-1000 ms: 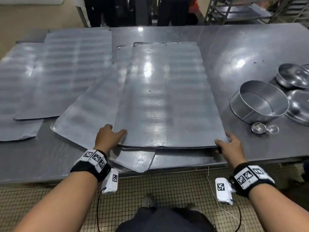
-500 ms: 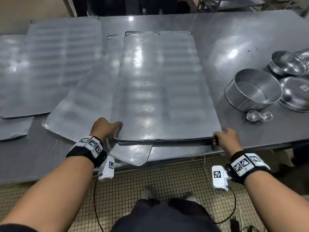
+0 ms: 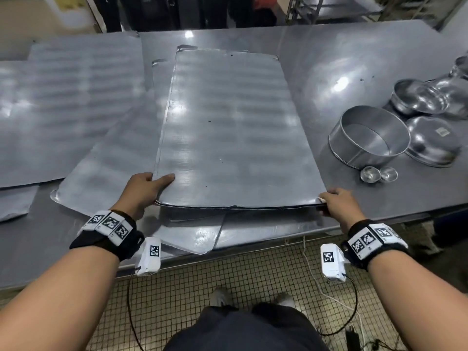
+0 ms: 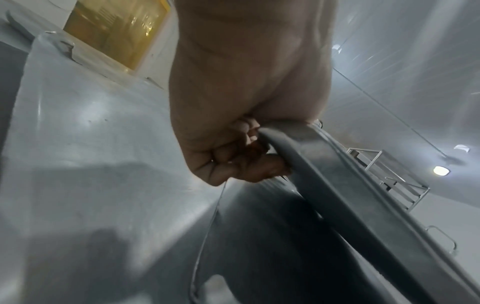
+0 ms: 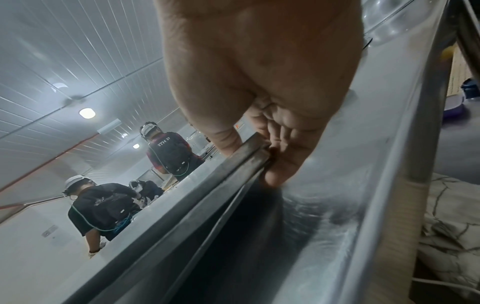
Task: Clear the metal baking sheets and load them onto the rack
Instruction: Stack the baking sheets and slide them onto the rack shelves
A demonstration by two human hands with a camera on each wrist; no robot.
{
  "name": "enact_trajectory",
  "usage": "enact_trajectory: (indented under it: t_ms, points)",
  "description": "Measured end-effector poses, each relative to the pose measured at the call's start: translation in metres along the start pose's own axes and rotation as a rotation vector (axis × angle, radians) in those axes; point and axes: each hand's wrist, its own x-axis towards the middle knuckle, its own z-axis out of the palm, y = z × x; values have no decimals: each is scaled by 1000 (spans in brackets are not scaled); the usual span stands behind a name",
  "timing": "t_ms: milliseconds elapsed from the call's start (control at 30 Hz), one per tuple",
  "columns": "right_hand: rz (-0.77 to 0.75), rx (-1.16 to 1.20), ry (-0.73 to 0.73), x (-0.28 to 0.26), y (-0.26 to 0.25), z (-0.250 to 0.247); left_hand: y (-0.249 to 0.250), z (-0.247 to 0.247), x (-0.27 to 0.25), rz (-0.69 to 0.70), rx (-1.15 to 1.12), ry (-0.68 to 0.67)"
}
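Observation:
A stack of flat metal baking sheets [image 3: 233,133] lies on the steel table [image 3: 354,62] in front of me. My left hand [image 3: 145,186] grips the near left corner of the stack, thumb on top, fingers curled under the edge [image 4: 275,139]. My right hand [image 3: 334,201] grips the near right corner, thumb above and fingers below the stacked sheet edges [image 5: 249,150]. The near edge of the stack is raised a little above the sheets under it. More baking sheets [image 3: 68,107] lie spread over the table's left side, and one [image 3: 106,171] sits askew under the stack.
A round metal ring pan [image 3: 369,136], two tiny cups [image 3: 378,173] and several shiny bowls [image 3: 430,97] stand at the right. A metal rack [image 3: 336,8] is beyond the table's far edge. Other people [image 5: 103,205] work in the background. Cables [image 3: 329,295] hang from my wrists.
Both hands have kept their hold on the stack's near corners. The near edge has lifted slightly off the sheets beneath, and my view has shifted a little.

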Motion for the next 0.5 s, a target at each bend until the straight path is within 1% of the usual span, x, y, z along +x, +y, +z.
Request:
enact_trajectory:
  t_ms: [67,167,267,333,400,500]
  points:
    - [11,-37,11,-1,3,0,1,0,0,0,-27,-5]
    - [13,-31,8,-3,3,-2,5,2,-5,-3,-64,7]
    - [-45,-15,0,-9,-6,-8,10,6,-16,32,-83,23]
    - [-82,-39,1,-7,-5,-16,10,10,-27,59,-43,23]
    - [-116,-91,-29,-7,-1,-25,3,14,-37,73,24,35]
    - [-173,-137,-107,-4,16,-36,-18,20,-53,67,232,61]
